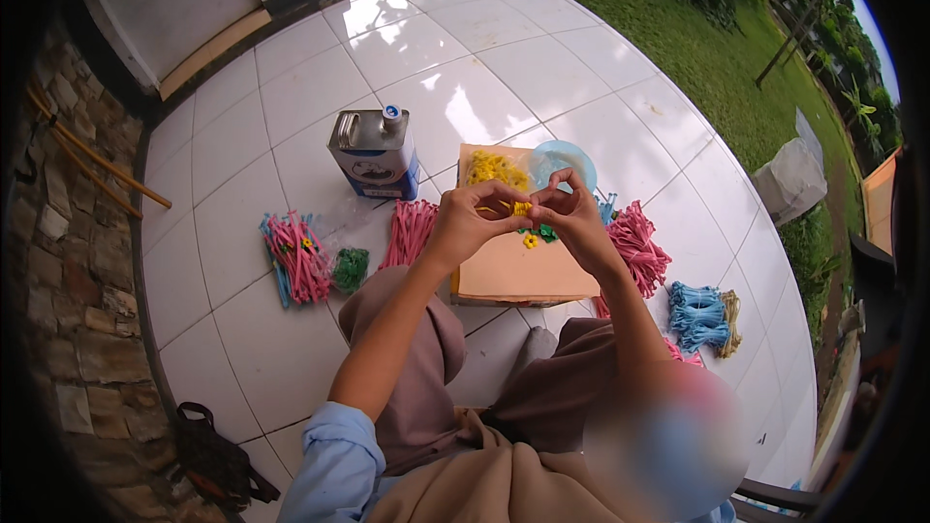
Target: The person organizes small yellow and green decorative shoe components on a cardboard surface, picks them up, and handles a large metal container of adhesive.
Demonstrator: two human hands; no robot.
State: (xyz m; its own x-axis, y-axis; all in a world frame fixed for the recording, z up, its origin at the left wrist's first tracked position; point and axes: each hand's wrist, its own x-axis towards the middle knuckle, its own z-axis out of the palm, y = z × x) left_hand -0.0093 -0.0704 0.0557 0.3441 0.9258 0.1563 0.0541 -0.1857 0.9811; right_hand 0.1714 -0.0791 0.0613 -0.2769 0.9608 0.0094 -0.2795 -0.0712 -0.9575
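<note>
The head view shows a person who sits before a box (528, 273) on the tiled floor (218, 203), with one knee near each front corner of it. Both hands are raised above the box. The left hand (467, 225) has its fingers clamped on a small yellow piece (521, 209), and the right hand (581, 225) pinches the same piece at its right end, with thumb and forefinger close together. The yellow piece is thus in the air, over the middle of the box; its exact shape is partly hidden by the fingers.

On the far left part of the box there lies a pile of yellow flowers (496, 168). At its far right corner is a blue bowl (565, 157), partly behind the right hand. Some green pieces (545, 231) and a single flower (530, 242) lie on the box below the hands.

To the left of the box, a pink bundle (409, 230) is just beside it; farther left are a green heap (350, 269) and a mixed bundle (296, 257). A can (375, 160) stands upright beyond the box's left side. To the right of the box lies another pink bundle (637, 247), and farther right a blue bundle (698, 318).
</note>
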